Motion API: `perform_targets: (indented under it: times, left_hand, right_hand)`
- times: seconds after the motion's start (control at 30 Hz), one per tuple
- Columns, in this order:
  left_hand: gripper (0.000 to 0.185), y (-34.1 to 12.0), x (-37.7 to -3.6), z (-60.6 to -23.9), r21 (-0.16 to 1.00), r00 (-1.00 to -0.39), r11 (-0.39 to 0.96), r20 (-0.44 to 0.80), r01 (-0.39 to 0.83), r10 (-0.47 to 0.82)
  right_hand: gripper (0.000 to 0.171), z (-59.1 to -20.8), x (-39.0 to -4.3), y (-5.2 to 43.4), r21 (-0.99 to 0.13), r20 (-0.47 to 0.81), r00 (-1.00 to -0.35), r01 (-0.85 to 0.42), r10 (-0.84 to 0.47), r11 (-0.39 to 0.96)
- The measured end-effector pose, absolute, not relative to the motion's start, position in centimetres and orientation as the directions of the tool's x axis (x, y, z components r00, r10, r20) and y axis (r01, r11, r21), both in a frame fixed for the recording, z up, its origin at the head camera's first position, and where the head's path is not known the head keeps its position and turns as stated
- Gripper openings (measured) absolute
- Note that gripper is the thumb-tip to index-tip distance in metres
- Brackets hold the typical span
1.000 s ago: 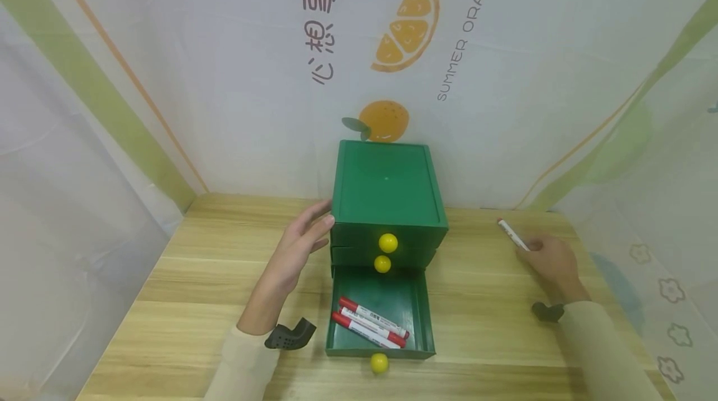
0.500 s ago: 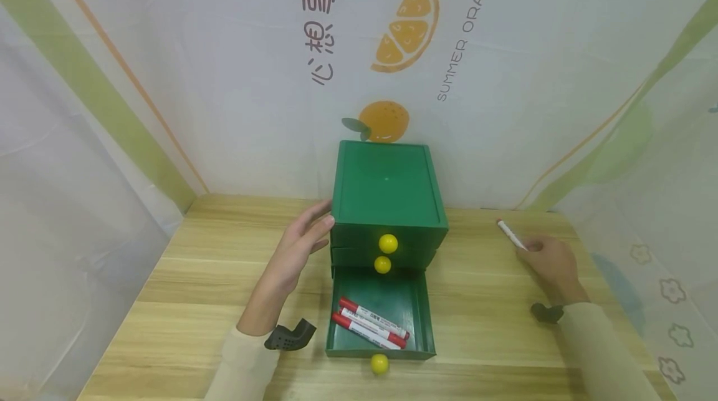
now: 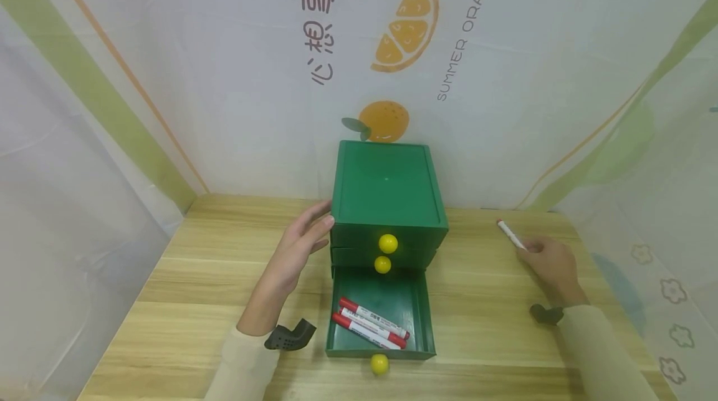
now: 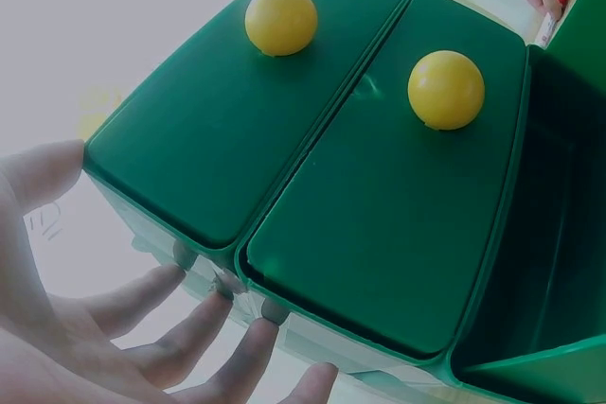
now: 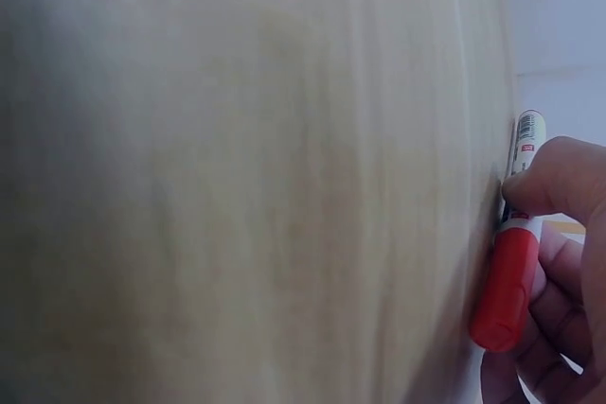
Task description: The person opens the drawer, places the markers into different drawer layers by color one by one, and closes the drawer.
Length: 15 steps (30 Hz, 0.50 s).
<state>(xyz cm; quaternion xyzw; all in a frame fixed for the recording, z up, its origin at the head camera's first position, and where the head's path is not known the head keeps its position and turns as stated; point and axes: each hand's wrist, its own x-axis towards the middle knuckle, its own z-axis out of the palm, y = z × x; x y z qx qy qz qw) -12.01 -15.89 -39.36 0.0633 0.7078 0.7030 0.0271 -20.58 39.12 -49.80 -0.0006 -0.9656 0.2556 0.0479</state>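
Note:
A green drawer cabinet stands on the wooden table, its bottom drawer pulled out. Inside that drawer lie several red-and-white markers. My left hand rests against the cabinet's left side, fingers extended. In the left wrist view, the thumb is at the cabinet's top edge and the other fingers spread along its side. Off to the right, my right hand pinches a whiteboard marker low over the table. Its red cap shows on the near side of the thumb in the right wrist view.
Yellow round knobs stick out from the drawer fronts, the lowest knob nearest the person. Behind the wooden table hangs a white printed curtain, and more curtain flanks both sides.

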Motion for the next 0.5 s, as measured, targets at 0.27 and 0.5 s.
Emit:
perform_targets:
  times: [0.27,0.5]
  left_hand:
    - [0.061,-15.94,-11.98,-39.38,0.999,-0.99,0.003,0.052,0.052,0.129]
    - [0.061,-15.96,-12.0,-39.43,0.998,-0.989,-0.003,0.059,0.059,0.134]
  right_hand:
    - [0.036,-49.71,-20.25,38.89,-0.5,0.077,-0.997,-0.017,0.026,0.866]
    - [0.036,-49.34,-20.0,38.26,-0.511,0.09,-0.996,-0.037,0.01,0.859]
